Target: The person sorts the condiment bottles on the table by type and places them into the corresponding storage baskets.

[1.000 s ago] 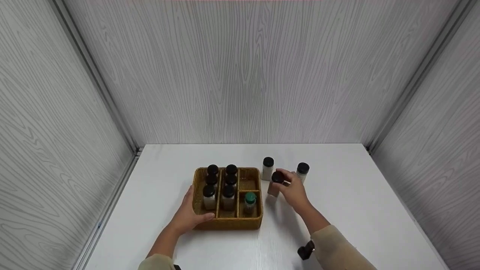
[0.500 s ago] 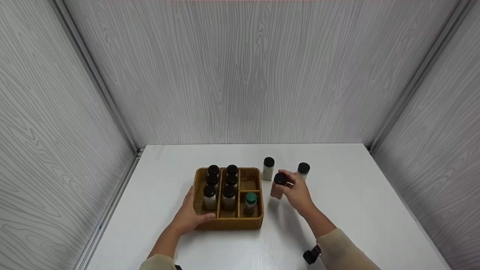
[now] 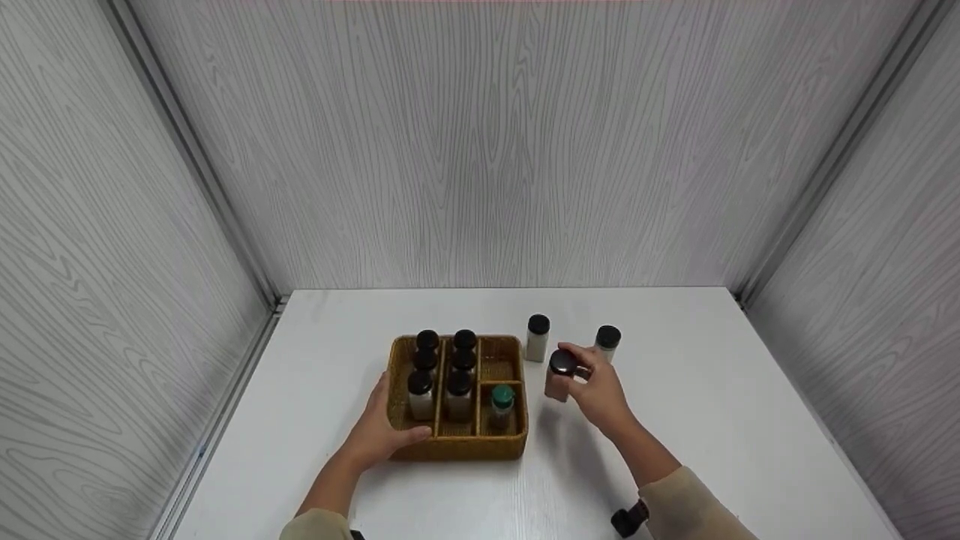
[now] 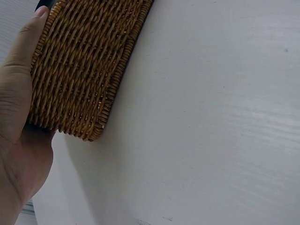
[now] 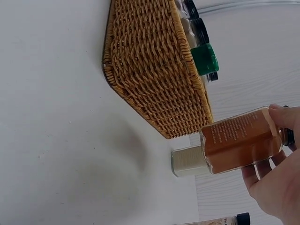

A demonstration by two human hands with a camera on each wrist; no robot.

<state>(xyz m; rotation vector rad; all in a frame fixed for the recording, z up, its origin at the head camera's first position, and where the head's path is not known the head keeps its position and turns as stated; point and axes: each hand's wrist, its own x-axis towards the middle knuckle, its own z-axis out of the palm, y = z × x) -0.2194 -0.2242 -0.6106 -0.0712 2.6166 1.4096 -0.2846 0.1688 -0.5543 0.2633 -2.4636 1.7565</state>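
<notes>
My right hand [image 3: 600,390] pinches a square glass spice jar [image 5: 239,140] near its black cap. Reddish-brown powder fills the jar, which is held up just right of a wicker basket [image 3: 459,448]. At the basket's front left corner, my left hand [image 3: 373,431] grips the wall, thumb along the front rim and fingers along the left side. Inside the basket, several black-capped jars [image 3: 421,397] stand in the left and middle compartments. A green-capped jar [image 3: 502,405] occupies the front right compartment; no jar shows in the compartment behind it.
A black-capped jar of pale contents [image 3: 537,341] stands behind the held one, right of the basket. Another black-capped jar [image 3: 607,339] is partly hidden by my right hand. Grey wood-grain panels [image 3: 480,150] enclose the white table [image 3: 330,315] at the back and sides.
My right hand has moved the brown jar slightly right and toward me, away from the basket; its cap now catches the light. My left hand keeps its place on the basket.
</notes>
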